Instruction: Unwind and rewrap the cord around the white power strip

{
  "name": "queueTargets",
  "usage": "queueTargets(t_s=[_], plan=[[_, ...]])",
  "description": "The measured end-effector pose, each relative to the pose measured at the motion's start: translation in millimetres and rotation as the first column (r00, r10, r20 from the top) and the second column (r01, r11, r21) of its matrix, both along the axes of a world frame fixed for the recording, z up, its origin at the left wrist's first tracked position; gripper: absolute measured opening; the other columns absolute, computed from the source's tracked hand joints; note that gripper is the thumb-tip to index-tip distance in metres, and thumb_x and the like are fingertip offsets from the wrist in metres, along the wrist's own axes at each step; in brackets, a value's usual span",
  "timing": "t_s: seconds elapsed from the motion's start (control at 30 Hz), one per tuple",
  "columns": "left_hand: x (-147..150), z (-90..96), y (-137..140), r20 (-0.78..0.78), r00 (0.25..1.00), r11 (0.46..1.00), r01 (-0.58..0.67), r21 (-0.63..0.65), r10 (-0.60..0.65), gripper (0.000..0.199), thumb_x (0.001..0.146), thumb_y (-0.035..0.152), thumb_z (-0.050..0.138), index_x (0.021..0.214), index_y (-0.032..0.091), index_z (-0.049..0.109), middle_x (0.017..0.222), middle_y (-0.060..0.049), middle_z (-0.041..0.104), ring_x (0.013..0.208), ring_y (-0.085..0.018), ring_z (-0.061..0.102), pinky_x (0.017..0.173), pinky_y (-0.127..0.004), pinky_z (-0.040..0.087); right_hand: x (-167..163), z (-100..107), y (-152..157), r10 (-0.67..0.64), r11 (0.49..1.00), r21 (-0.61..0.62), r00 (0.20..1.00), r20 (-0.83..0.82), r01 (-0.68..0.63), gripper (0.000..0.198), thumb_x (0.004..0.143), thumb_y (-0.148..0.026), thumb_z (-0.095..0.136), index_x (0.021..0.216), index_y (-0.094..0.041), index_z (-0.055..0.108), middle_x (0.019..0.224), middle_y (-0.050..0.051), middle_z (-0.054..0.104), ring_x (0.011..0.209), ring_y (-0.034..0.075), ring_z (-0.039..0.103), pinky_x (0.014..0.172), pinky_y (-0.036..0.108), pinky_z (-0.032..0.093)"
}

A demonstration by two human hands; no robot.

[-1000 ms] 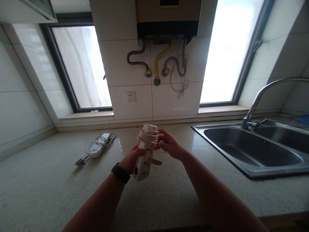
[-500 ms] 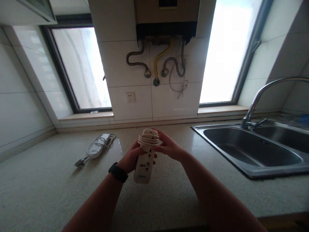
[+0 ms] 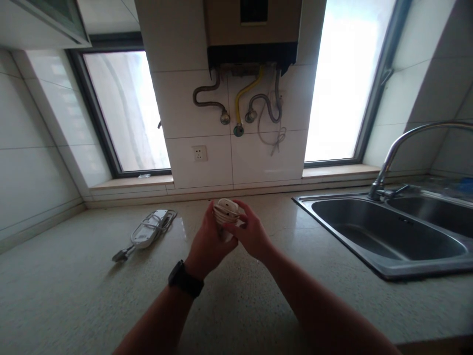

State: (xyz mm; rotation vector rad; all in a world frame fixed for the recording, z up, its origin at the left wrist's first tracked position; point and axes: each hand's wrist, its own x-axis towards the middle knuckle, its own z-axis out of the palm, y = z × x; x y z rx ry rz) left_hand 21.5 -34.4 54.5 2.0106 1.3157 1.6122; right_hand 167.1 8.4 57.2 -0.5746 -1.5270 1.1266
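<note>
A white power strip (image 3: 226,209) with its cord wound around one end is held between both hands above the counter. My left hand (image 3: 210,241), with a dark watch at the wrist, wraps around its near side and hides most of the body. On the right side, my right hand (image 3: 253,231) has its fingers closed on the wound cord. Another power strip (image 3: 150,229), white with a grey plug, lies on the counter to the left, its cord looped around it.
A steel double sink (image 3: 354,231) with a curved faucet (image 3: 397,148) is set into the speckled counter (image 3: 92,296) at the right. A water heater (image 3: 253,29) with pipes hangs on the tiled wall, above a wall socket (image 3: 200,153).
The held power strip has tipped, so its socket face no longer shows. My left hand has turned over its near side. The view has tilted slightly upward.
</note>
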Motion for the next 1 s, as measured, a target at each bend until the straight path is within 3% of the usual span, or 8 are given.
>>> queueTargets(t_s=[0.07,0.17,0.3,0.4,0.53,0.63,0.83,1.0], plan=[[3.2,-0.2,-2.1,-0.073,0.988,0.991,-0.134,-0.007,0.133,0.111,0.069,0.038,0.083,0.154,0.019,0.015,0.147,-0.025,0.045,0.131,-0.038,0.052,0.103,-0.055,0.045,-4.9,-1.3,-7.0,-0.058,0.998,0.008,0.998,0.025,0.058,0.069,0.074,-0.030,0.081,0.135,-0.027,0.050,0.110,0.006,0.073,0.071,0.015,0.066,0.058,0.024,0.051],[3.6,2.2,-6.2,-0.155,0.967,0.974,-0.214,-0.070,0.201,0.094,0.082,0.039,0.072,0.154,0.020,0.014,0.142,-0.025,0.051,0.118,-0.038,0.062,0.092,-0.054,0.052,-7.6,-1.3,-14.9,-0.085,0.995,0.046,0.995,0.049,0.083,0.066,0.077,-0.030,0.079,0.136,-0.027,0.049,0.112,0.007,0.072,0.069,0.013,0.063,0.058,0.024,0.050],[-2.8,3.7,-4.9,-0.117,0.977,0.982,-0.185,-0.039,0.179,0.082,0.086,0.038,0.069,0.151,0.021,0.022,0.138,-0.022,0.056,0.116,-0.036,0.064,0.091,-0.051,0.052,-5.4,-0.6,-15.3,-0.043,0.996,0.079,0.990,0.134,0.032,0.073,0.082,-0.032,0.075,0.145,-0.032,0.039,0.124,0.008,0.067,0.060,0.010,0.057,0.051,0.023,0.045],[-10.9,3.2,1.0,0.019,0.993,0.993,-0.119,-0.007,0.119,0.077,0.086,0.036,0.070,0.147,0.022,0.026,0.131,-0.018,0.062,0.114,-0.029,0.065,0.095,-0.045,0.051,-2.7,-0.3,-11.8,0.002,0.992,0.124,0.987,0.158,-0.022,0.064,0.085,-0.034,0.071,0.143,-0.029,0.043,0.129,0.010,0.064,0.075,0.014,0.063,0.060,0.025,0.049],[-22.6,2.7,8.2,0.014,0.974,0.974,-0.225,0.009,0.225,0.076,0.085,0.040,0.072,0.146,0.022,0.029,0.128,-0.016,0.063,0.114,-0.028,0.065,0.095,-0.044,0.050,-0.2,-0.1,-10.8,-0.174,0.967,0.228,0.950,0.260,0.115,0.025,0.089,-0.039,0.066,0.105,-0.021,0.061,0.101,0.007,0.069,0.073,0.015,0.060,0.064,0.028,0.046],[-28.2,2.0,10.6,-0.098,0.948,0.953,-0.301,0.020,0.302,0.079,0.085,0.043,0.071,0.148,0.021,0.027,0.134,-0.019,0.060,0.115,-0.031,0.065,0.092,-0.044,0.051,1.2,1.3,-13.6,-0.248,0.950,0.271,0.898,0.363,0.153,0.023,0.089,-0.039,0.065,0.082,-0.020,0.056,0.069,-0.001,0.058,0.058,0.012,0.047,0.055,0.026,0.035],[-33.6,4.7,10.9,-0.352,0.859,0.925,-0.376,0.058,0.371,0.088,0.086,0.056,0.065,0.154,0.020,0.022,0.144,-0.024,0.052,0.115,-0.038,0.065,0.083,-0.043,0.054,2.4,10.3,-24.3,-0.113,0.985,0.157,0.946,0.304,0.067,0.024,0.085,-0.034,0.065,0.075,-0.021,0.048,0.064,-0.004,0.048,0.058,0.012,0.039,0.053,0.026,0.032],[-41.1,8.3,10.0,-0.400,0.853,0.929,-0.369,-0.008,0.335,0.088,0.087,0.059,0.063,0.153,0.021,0.019,0.124,-0.021,0.066,0.101,-0.036,0.071,0.076,-0.039,0.053,1.0,14.2,-32.4,-0.014,0.996,0.092,0.957,0.288,-0.013,0.020,0.085,-0.033,0.064,0.078,-0.020,0.050,0.065,-0.004,0.047,0.058,0.011,0.039,0.053,0.026,0.031]])
